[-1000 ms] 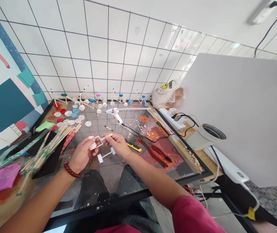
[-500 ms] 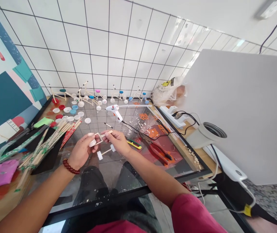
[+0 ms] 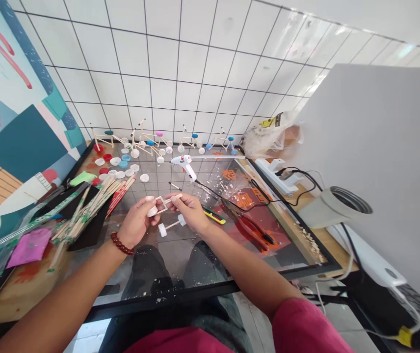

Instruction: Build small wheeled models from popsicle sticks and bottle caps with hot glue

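My left hand (image 3: 137, 223) is closed around a white bottle cap (image 3: 151, 211) joined to a small frame of pale wooden sticks (image 3: 162, 206). Between the thumb and fingers of my right hand (image 3: 191, 212) is a short wooden stick (image 3: 174, 197), its end at the frame. Whether the stick is fixed to the frame I cannot tell. Just below my hands, a stick axle with a white cap at each end (image 3: 172, 225) lies on the glass tabletop. A glue gun (image 3: 183, 164) rests beyond my hands, with a dark-tipped stick (image 3: 175, 186) nearer to them.
Several stick-and-cap models (image 3: 191, 142) stand along the tiled wall. Loose bottle caps (image 3: 123, 164) and bundled chopsticks (image 3: 88, 211) lie to the left. On the right are a yellow-green utility knife (image 3: 214, 215), red-handled pliers (image 3: 254, 230), the glue gun's cord and a power strip (image 3: 278, 176).
The whole view has shifted, so the bench and my hands appear farther right. Both hands keep their hold, with the stick still at the frame.
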### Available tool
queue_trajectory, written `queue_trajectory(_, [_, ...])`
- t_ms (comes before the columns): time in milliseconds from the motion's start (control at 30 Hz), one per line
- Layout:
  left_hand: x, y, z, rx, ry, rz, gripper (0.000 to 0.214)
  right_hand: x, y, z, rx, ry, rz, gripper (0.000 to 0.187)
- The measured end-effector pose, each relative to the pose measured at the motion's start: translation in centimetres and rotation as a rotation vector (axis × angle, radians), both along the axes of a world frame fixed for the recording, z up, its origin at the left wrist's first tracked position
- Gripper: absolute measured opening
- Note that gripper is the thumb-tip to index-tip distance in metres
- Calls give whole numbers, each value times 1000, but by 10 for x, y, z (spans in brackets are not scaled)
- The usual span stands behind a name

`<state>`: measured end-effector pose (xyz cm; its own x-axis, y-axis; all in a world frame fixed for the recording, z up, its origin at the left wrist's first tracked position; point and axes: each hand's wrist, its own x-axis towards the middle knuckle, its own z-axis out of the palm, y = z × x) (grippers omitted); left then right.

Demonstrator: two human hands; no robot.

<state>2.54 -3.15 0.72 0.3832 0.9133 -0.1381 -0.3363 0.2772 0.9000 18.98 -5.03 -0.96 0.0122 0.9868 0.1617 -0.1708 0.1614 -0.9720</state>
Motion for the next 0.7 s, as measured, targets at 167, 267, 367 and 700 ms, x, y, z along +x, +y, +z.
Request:
queue_trajectory(167, [1, -1, 3, -2, 8, 10, 25, 0, 1, -2, 10, -4, 3, 40])
queue_trajectory(267, [1, -2, 4, 8, 12, 12, 25, 0, 0, -2, 10, 4, 1, 39])
queue_trajectory(367, [1, -2, 4, 10, 10, 4, 26, 0, 0, -1, 2, 4, 1, 40])
queue_trajectory(700, [1, -1, 3, 15, 13, -1, 28, 1, 1, -3, 2, 3, 2, 39])
